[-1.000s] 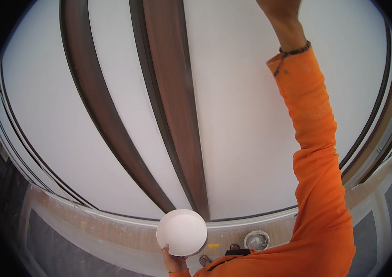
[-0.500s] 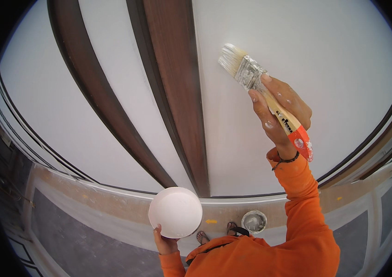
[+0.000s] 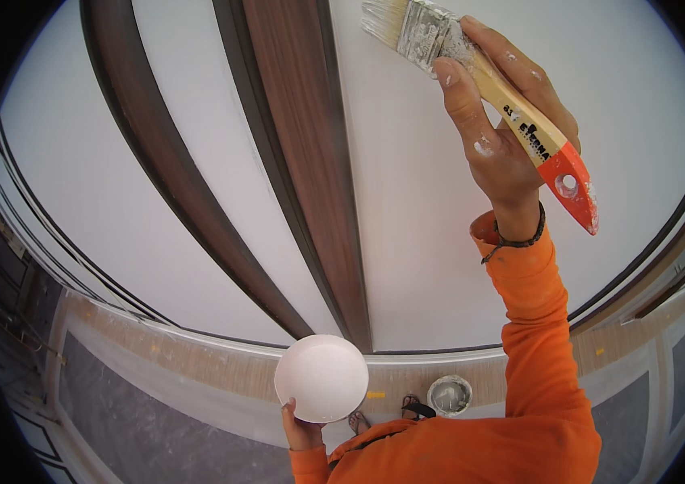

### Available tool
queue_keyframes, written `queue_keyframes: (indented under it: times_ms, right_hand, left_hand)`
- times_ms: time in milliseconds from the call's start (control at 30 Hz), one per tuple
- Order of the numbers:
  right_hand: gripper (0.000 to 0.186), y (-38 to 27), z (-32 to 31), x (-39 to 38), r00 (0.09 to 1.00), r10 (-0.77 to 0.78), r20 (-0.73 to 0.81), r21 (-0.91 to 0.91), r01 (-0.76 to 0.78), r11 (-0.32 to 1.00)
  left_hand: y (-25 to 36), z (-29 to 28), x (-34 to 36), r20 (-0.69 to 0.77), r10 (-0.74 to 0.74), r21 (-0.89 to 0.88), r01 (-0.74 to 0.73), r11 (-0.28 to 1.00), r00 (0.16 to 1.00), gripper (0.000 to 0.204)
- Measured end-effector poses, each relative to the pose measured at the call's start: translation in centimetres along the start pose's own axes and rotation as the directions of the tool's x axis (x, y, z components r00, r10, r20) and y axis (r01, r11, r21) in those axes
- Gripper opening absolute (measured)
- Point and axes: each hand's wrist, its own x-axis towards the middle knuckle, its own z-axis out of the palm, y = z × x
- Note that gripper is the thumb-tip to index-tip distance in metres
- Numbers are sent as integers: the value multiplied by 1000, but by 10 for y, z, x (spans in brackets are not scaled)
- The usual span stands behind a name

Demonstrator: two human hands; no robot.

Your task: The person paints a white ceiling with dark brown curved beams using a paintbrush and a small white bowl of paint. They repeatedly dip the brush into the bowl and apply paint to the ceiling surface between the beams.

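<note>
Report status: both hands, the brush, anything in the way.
Right hand gripping paintbrush; bristles before white panel, contact unclear. Left hand holding round white container. Bucket on floor, right of feet.

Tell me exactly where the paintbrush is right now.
In the head view, the paintbrush is at the upper right, held in the right hand, its bristles just right of the nearest brown strip.

A flat, wooden-handled paintbrush (image 3: 493,81), red at its butt and white-smeared on its metal ferrule, is held between one and two o'clock — bristles aimed toward ten-thirty. A round, pinkish-white container (image 3: 322,377) is held near six — its depth unclear.
</note>
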Motion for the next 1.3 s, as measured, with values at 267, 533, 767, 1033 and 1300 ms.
queue_keyframes:
  times_ms: [267,533,767,1033,1300]
  right_hand:
    - [33,-8,-4,5,986,141,94,69,-148,987]
    - [32,-15,-16,8,973,155,171,107,-175,979]
    - [33,-5,-11,23,999,37,2,69,-37,997]
    - [28,12,8,30,993,113,-39,123,-108,987]
    - [28,-5,6,22,987,120,107,103,-131,986]
  left_hand:
    - [-5,-2,5,-11,21,16,-21,1000,1000,68]
    - [-18,-24,24,121,-49,16,47,999,991,71]
    - [-7,-4,13,117,-58,40,54,998,991,72]
    - [-13,-2,17,80,-45,16,44,999,996,71]
    - [-14,0,14,52,-5,3,5,1000,999,59]
